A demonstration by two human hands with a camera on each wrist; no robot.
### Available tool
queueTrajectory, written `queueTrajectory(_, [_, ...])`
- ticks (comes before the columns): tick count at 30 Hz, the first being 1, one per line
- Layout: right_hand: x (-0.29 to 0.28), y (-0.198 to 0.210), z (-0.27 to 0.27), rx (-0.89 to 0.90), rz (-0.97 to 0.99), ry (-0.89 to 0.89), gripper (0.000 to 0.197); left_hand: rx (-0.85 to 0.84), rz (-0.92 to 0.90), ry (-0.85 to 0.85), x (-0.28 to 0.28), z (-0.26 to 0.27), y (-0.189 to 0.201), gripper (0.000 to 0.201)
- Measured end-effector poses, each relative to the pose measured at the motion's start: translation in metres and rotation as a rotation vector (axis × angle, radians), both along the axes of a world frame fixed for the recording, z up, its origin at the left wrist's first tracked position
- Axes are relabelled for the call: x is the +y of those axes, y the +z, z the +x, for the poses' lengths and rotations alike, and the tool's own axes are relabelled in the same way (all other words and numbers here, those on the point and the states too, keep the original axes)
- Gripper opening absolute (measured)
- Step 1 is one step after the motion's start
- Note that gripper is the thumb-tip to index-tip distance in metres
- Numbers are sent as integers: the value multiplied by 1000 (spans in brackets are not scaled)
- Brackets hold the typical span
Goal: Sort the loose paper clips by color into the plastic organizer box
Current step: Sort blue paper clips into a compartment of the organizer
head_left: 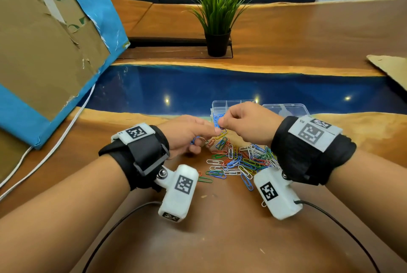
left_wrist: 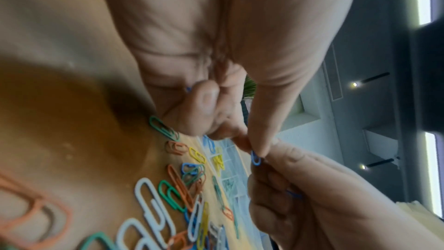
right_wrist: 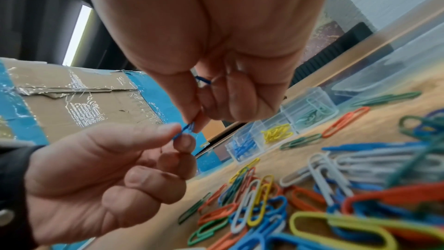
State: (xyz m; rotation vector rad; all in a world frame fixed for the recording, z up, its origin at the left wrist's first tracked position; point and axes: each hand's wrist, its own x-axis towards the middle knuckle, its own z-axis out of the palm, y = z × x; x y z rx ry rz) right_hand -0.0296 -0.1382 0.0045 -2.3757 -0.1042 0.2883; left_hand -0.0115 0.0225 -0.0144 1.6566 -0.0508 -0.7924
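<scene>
A pile of loose paper clips (head_left: 237, 160) in several colors lies on the wood table, in front of the clear plastic organizer box (head_left: 233, 107). Just above the pile's far edge my two hands meet. My left hand (head_left: 214, 133) and right hand (head_left: 221, 121) both pinch one blue paper clip (right_wrist: 188, 128) between thumb and forefinger. More blue wire shows inside my right hand's curled fingers (right_wrist: 203, 80) and under my left hand's curled fingers (left_wrist: 188, 89). The box's near compartments hold blue clips (right_wrist: 242, 148), yellow clips (right_wrist: 276, 132) and green clips (right_wrist: 310, 109).
The box's clear lid (head_left: 284, 109) lies open to its right. A potted plant (head_left: 218, 19) stands at the back. A taped cardboard and blue panel (head_left: 44, 52) leans at the left, with a white cable (head_left: 55, 147) beside it. Black wrist cables trail across the near table.
</scene>
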Motion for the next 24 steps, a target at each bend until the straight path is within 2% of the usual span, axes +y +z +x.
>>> queueTrajectory(4, [-1, -2, 3, 45, 22, -83, 22, 0, 27, -35, 2, 1, -1, 27])
queueTrajectory(7, [-2, 0, 8, 233, 379, -246, 25, 8, 25, -21, 1, 2, 1, 29])
queueTrajectory(10, [-7, 3, 8, 363, 713, -283, 22, 8, -15, 18, 0, 2, 2, 33])
queueTrajectory(14, [-11, 6, 8, 442, 847, -235, 32, -19, -42, 30, -2, 3, 1, 38])
queueTrajectory(18, [-11, 6, 6, 425, 742, -158, 34, -41, -4, -1, -5, 1, 2, 33])
queueTrajectory(20, [-11, 4, 4, 385, 562, -123, 33, -67, 5, 19, -7, 0, 3, 33])
queueTrajectory(22, [-12, 3, 1, 354, 340, -58, 29, -87, 2, 39, -8, 1, 2, 42])
queueTrajectory(24, [-14, 2, -2, 329, 157, -3, 18, -96, -11, 38, -8, 3, 0, 47])
